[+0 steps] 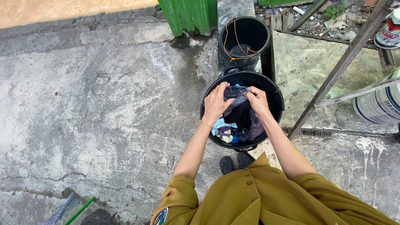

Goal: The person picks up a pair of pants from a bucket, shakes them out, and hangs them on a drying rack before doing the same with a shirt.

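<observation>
Over the round black plastic bucket [277, 93] of mixed wet laundry, the left hand [216, 102] and right hand [258, 101] both clench a dark grey cloth garment [237, 109], partly lifted; wringing seems underway, calling for a firm opposite twist.
</observation>
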